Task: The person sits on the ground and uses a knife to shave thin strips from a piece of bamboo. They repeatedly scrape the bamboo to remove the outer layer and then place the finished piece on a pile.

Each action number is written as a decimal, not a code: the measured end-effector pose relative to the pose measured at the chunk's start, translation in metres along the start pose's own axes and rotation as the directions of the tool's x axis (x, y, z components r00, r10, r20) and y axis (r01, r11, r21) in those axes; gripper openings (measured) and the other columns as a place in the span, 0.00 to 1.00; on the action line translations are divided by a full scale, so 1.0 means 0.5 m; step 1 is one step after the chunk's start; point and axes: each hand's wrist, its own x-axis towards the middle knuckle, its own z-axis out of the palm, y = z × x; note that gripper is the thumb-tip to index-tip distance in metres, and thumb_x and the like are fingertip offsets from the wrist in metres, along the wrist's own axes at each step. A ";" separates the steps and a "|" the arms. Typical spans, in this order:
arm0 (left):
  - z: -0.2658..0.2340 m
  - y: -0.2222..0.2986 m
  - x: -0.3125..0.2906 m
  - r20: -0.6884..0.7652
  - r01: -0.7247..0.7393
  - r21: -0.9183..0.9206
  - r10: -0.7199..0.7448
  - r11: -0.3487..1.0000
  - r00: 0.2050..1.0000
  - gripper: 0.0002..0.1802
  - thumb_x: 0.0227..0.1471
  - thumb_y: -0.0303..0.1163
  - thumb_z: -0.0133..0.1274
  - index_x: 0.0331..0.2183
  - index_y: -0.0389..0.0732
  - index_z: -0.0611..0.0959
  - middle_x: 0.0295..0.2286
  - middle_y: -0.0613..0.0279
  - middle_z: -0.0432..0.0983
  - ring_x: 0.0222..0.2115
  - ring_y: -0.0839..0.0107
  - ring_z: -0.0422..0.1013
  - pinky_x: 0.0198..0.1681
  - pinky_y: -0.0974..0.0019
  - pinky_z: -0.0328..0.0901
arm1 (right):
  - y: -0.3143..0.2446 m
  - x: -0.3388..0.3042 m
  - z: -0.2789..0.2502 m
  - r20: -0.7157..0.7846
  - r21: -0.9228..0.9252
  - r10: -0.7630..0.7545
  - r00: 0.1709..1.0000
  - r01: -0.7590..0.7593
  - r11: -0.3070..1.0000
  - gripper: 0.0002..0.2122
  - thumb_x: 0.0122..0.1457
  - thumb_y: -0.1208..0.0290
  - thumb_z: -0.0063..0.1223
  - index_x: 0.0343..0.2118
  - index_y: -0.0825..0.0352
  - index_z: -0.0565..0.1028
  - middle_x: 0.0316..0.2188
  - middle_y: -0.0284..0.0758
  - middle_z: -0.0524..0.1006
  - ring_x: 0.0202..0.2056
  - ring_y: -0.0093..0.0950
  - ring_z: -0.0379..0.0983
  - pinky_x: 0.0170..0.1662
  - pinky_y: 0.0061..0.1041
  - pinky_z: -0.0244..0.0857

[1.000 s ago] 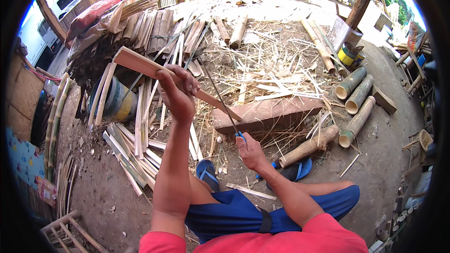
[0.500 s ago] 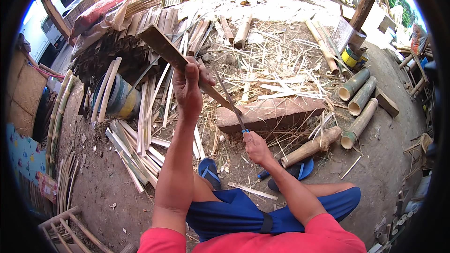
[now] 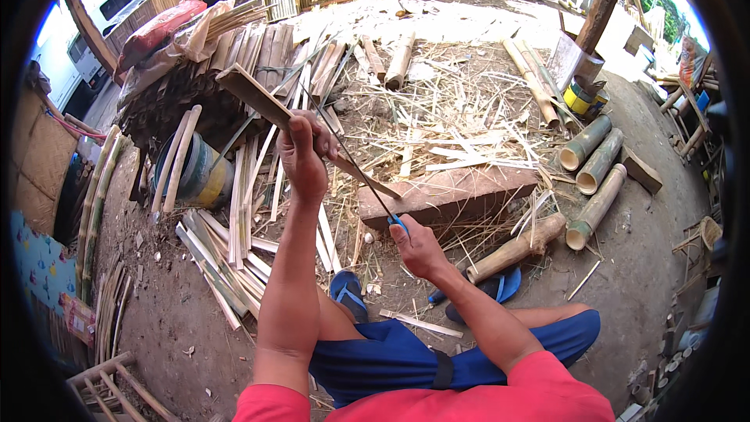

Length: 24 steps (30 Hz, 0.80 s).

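Gripping a flat brown bamboo slat (image 3: pixel 254 95) left of the frame's centre, the left hand (image 3: pixel 307 155) has its fingers curled around it. The right hand (image 3: pixel 423 253), near mid-frame, is clenched on a long thin-bladed tool with a blue handle (image 3: pixel 398 223); its dark blade crosses the slat's lower part. The slat's lower end overlaps a reddish-brown oblong block (image 3: pixel 453 197) at centre; contact cannot be confirmed. Pale split strips (image 3: pixel 228 267) lie left of centre.

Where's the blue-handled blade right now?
Near the centre of the head view, the blue-handled blade is in the right hand, slanting up and leftward, crossing, in the picture, the slat held by the left hand.
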 end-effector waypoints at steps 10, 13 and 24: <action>0.023 -0.035 -0.007 -0.116 -0.010 0.093 0.021 0.996 0.993 0.21 0.64 0.51 0.48 0.30 0.43 0.72 0.19 0.71 0.62 0.19 0.79 0.63 0.26 0.71 0.63 | 0.120 0.030 0.002 0.110 -0.059 0.588 0.801 -0.585 0.809 0.30 0.68 0.44 0.32 0.34 0.72 0.74 0.36 0.55 0.78 0.42 0.53 0.74 0.44 0.47 0.65; 0.025 -0.060 -0.010 -0.155 0.016 0.109 0.001 0.994 0.988 0.22 0.64 0.52 0.48 0.29 0.43 0.72 0.17 0.70 0.62 0.19 0.78 0.63 0.25 0.71 0.64 | 0.030 0.026 0.027 -0.003 0.041 0.142 0.990 -0.142 0.989 0.22 0.69 0.50 0.39 0.36 0.70 0.71 0.27 0.55 0.75 0.34 0.59 0.72 0.36 0.48 0.64; -0.010 -0.063 0.007 -0.249 0.000 0.035 0.009 0.999 0.968 0.22 0.63 0.51 0.51 0.26 0.44 0.70 0.16 0.70 0.63 0.16 0.79 0.64 0.22 0.72 0.64 | 0.007 0.041 0.031 -0.061 -0.011 -0.007 0.998 0.006 1.000 0.21 0.68 0.51 0.41 0.35 0.69 0.72 0.29 0.57 0.76 0.37 0.59 0.73 0.38 0.51 0.65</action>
